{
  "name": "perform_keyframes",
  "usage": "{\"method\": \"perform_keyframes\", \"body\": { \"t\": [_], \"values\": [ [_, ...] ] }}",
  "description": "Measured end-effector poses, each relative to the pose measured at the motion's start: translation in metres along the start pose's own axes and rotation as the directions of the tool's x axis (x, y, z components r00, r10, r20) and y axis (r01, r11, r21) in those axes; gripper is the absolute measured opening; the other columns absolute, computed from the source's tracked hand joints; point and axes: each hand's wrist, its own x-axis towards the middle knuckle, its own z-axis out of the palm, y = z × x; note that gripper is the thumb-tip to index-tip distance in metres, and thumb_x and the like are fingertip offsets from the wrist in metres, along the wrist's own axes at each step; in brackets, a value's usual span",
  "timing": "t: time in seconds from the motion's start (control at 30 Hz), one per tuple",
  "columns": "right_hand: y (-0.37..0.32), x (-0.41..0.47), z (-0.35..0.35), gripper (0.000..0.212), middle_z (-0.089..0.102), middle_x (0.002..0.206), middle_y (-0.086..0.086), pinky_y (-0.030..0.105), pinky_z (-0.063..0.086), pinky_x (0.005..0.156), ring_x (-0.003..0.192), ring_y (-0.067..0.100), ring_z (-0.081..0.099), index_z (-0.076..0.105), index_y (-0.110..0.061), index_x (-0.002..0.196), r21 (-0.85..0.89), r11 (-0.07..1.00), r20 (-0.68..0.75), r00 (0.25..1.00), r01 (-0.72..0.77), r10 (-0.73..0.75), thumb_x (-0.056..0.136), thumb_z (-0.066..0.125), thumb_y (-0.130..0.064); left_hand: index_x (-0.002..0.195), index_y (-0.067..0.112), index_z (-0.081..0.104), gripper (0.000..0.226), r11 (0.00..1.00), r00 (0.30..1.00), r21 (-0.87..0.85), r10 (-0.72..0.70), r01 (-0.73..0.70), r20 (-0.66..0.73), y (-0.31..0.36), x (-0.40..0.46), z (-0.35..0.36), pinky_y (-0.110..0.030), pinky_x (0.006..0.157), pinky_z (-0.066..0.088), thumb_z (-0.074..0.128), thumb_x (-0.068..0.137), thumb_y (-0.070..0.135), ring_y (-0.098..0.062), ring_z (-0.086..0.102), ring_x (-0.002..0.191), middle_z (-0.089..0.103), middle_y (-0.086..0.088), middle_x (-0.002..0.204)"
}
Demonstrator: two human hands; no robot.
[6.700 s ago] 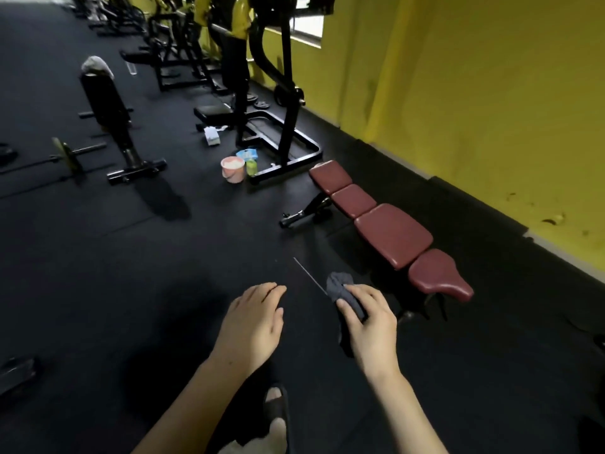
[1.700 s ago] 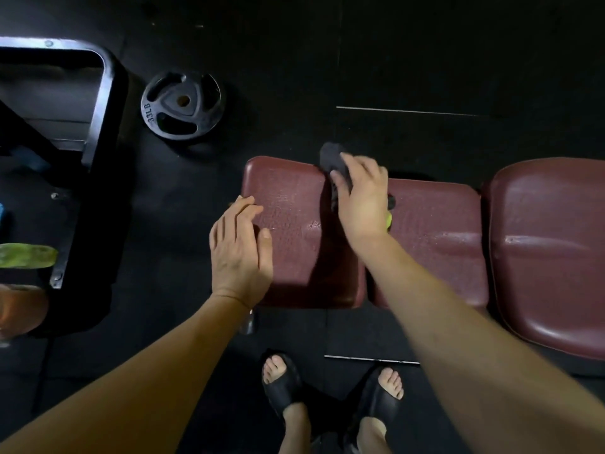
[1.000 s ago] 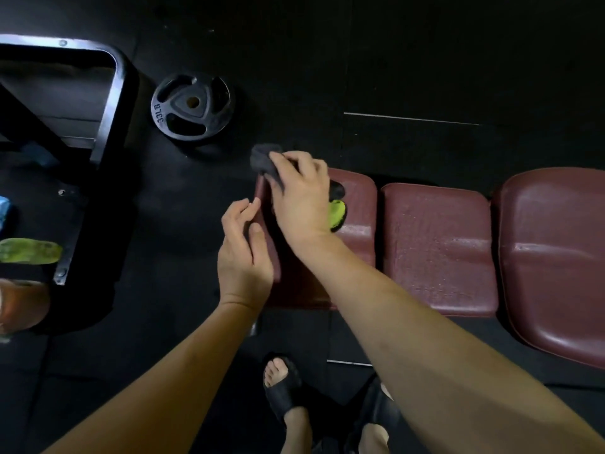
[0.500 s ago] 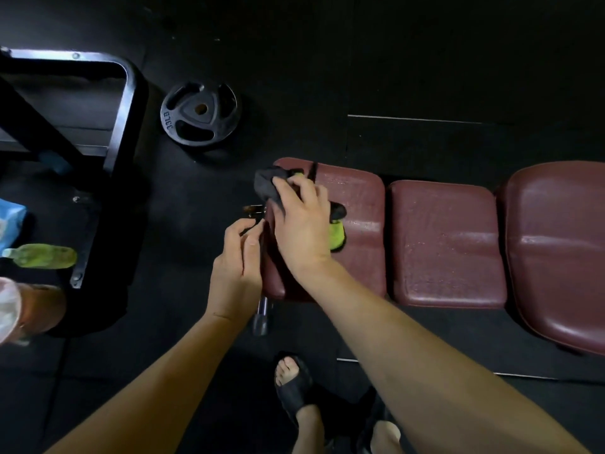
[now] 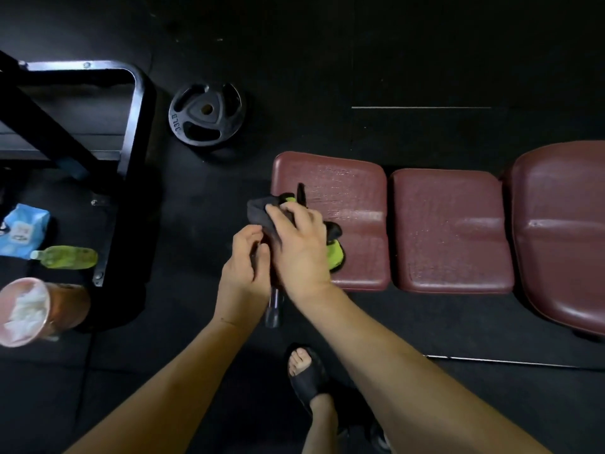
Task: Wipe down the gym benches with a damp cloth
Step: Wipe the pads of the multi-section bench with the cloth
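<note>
A maroon padded gym bench runs left to right below me, in several cushions with a wet sheen. My right hand presses a dark grey cloth with green trim against the left edge of the end cushion, fingers curled over it. My left hand sits just left of it, fingers curled at the cushion's edge, touching the cloth's lower part above a metal bench bar. What the left fingers hold is hidden.
A black weight plate lies on the dark rubber floor beyond the bench. A black machine frame stands at left, with a blue packet, a green bottle and a pink bucket. My sandalled foot is below.
My right hand has slid the cloth from the cushion's top down onto its left edge. My left hand has closed in beside it. The view has shifted left, showing the bucket.
</note>
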Motion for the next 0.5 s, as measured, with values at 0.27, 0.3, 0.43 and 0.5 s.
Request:
{"method": "perform_keyframes", "body": {
  "t": [0.27,0.3,0.43,0.5],
  "values": [
    [0.103,-0.028,-0.057,0.035,0.062,0.133,0.008,0.061,0.055,0.084,0.115,0.036,0.054,0.07,-0.019,0.133,-0.143,0.928,-0.089,0.939,-0.343,0.333,0.098,0.069,-0.024,0.142,0.021,0.053,0.035,1.0,1.0,0.017,0.023,-0.023,0.001,-0.001,-0.009,0.001,-0.024,0.107,0.046,0.046,0.108,0.017,0.0,0.055,0.128,0.055,0.022,0.139],
    [0.091,-0.027,-0.051,0.035,0.063,0.13,0.011,0.061,0.055,0.086,0.113,0.038,0.055,0.072,-0.017,0.13,-0.147,0.921,-0.112,0.931,-0.36,0.346,0.096,0.072,-0.02,0.142,0.021,0.054,0.035,0.999,1.0,0.026,0.024,-0.024,-0.007,-0.001,-0.01,0.001,-0.024,0.108,0.046,0.045,0.108,0.017,0.001,0.055,0.128,0.056,0.02,0.139],
    [0.023,-0.031,-0.017,0.038,0.065,0.124,0.016,0.054,0.053,0.092,0.109,0.04,0.058,0.073,-0.012,0.124,-0.05,0.996,-0.014,0.997,-0.08,0.079,0.087,0.078,-0.008,0.14,0.023,0.053,0.034,0.997,0.998,0.075,-0.015,0.019,-0.059,-0.001,-0.014,-0.011,-0.014,0.108,0.04,0.044,0.108,0.015,0.006,0.052,0.127,0.06,0.016,0.134],
    [0.011,-0.041,-0.017,0.04,0.062,0.129,0.015,0.052,0.051,0.098,0.114,0.039,0.056,0.07,-0.011,0.129,0.011,0.998,0.084,0.994,0.069,-0.07,0.089,0.074,-0.007,0.14,0.024,0.052,0.035,0.992,0.996,0.114,-0.042,0.05,-0.078,-0.001,-0.015,-0.017,-0.011,0.106,0.038,0.043,0.108,0.016,0.008,0.051,0.125,0.058,0.02,0.132]
  ]
}}
